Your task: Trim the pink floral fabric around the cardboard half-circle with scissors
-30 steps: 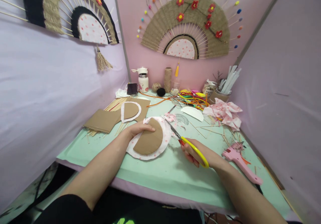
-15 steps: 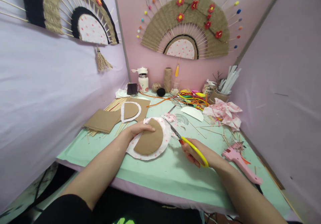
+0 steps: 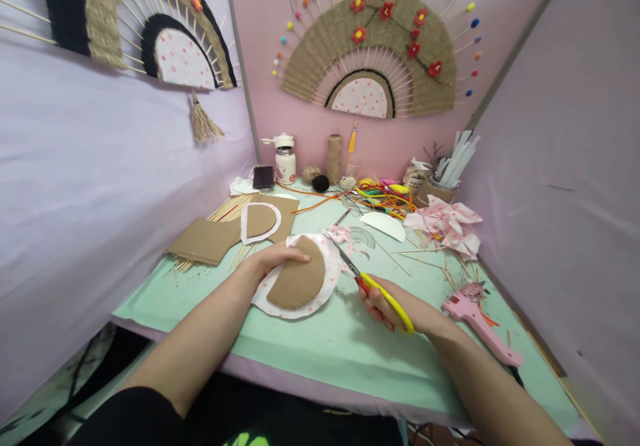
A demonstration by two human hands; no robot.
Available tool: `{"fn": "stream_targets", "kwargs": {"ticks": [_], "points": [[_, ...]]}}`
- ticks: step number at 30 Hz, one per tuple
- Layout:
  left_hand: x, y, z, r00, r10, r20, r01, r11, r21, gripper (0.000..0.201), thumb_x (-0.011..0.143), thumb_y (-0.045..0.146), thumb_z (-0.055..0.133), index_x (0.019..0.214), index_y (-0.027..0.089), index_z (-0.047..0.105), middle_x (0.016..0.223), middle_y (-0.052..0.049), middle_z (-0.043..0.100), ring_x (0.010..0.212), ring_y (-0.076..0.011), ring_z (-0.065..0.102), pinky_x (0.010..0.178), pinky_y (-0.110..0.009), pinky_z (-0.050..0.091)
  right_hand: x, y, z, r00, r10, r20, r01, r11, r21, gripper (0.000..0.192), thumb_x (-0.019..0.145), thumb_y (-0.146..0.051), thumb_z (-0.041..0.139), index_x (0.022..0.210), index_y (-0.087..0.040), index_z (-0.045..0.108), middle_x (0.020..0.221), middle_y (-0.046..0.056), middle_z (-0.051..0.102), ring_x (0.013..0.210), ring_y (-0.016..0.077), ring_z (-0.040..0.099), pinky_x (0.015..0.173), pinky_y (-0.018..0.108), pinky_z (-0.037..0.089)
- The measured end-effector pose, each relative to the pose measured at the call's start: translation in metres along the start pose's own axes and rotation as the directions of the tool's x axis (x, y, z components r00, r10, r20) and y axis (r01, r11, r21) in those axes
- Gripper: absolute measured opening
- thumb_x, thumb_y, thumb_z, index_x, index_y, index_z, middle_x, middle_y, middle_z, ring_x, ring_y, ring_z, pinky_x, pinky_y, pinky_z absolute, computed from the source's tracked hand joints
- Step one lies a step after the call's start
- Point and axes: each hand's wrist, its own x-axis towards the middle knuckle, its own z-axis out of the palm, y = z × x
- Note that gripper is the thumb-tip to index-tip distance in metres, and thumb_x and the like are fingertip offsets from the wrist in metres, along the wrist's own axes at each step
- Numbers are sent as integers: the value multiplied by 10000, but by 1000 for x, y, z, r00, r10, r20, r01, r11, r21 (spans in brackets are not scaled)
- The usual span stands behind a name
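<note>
Now: left hand (image 3: 273,257) flat on cardboard half-disc (image 3: 299,279) | right hand (image 3: 395,309) gripping yellow scissors (image 3: 370,281)

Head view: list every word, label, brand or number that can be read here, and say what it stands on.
No text can be read.
White jar: a red mark on its front, too small and blurred to read.
Protractor: fine scale marks, too small to read.
Phone: dark, nothing legible.
Scissors in the right hand, glue gun and cardboard half-disc under the left hand: no print visible.
</note>
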Motion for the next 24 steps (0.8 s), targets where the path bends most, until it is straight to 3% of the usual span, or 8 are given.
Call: {"fn": "stream_targets", "kwargs": {"ticks": [8, 24], "points": [[-3, 2, 3, 1000, 4, 10, -4, 1000, 13, 349, 517, 215, 782, 837, 144, 663, 751, -52, 725, 661, -194, 661, 712, -332, 521, -4, -4, -3, 995, -65, 75, 65, 998, 2, 667, 735, -840, 268, 888, -197, 361, 674, -20, 469, 458, 69, 377, 420, 215, 334], [0, 1, 1, 1000, -4, 10, 4, 1000, -3, 336, 514, 198, 790, 818, 147, 658, 733, -47, 723, 648, -195, 664, 717, -343, 521, 0, 1, -1, 1000, -18, -16, 18, 1000, -16, 580, 787, -777, 322, 844, -202, 379, 551, -64, 454, 367, 57, 385, 341, 174, 348]]}}
